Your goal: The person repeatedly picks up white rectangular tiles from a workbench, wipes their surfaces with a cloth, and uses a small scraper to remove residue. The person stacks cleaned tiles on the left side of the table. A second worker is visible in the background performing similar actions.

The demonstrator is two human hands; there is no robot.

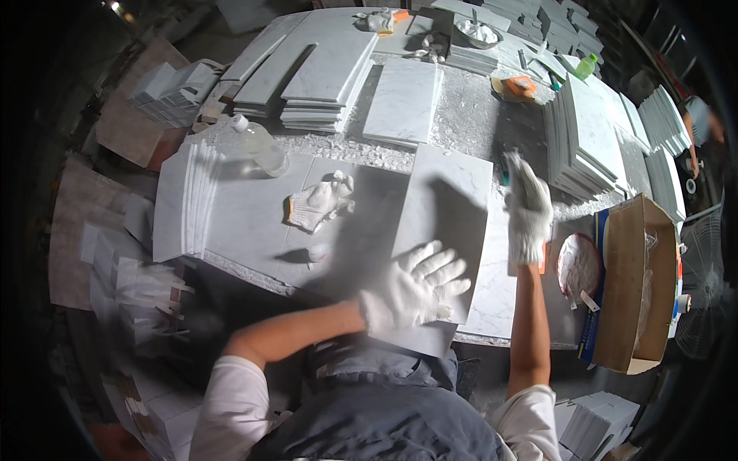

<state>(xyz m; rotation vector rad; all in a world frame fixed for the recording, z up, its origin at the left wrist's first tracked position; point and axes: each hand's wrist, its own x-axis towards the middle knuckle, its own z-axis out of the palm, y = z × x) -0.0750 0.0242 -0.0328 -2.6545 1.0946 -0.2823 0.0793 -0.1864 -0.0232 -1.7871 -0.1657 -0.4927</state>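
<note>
Well, from my distant seat I am looking down on a worktable (477, 107) and on two gloved hands near the middle of its near edge. A long pale marble-like slab (442, 227) is lying lengthwise there, its near end jutting past that edge. My left hand (415, 286) is spreading its fingers wide over the slab's near part; the glove is blurring, so I am not telling for certain whether the palm is touching. My right hand (529, 207) is standing edge-on just beyond the slab's right long edge, fingers pointing toward the table's far edge and lying close together; whether it is gripping anything I cannot tell.

To the left of the slab, a loose white glove (314, 206) is resting crumpled, and a small whitish container (317, 252) is standing between it and the near edge. A clear bottle (264, 147) with a white cap is standing farther toward the left edge, near a row of leaning slabs (184, 203) at the near left corner. At the near right corner, an open cardboard box (626, 284) is sitting, with a tall stack of slabs (580, 142) rising beyond it along the right edge.
</note>
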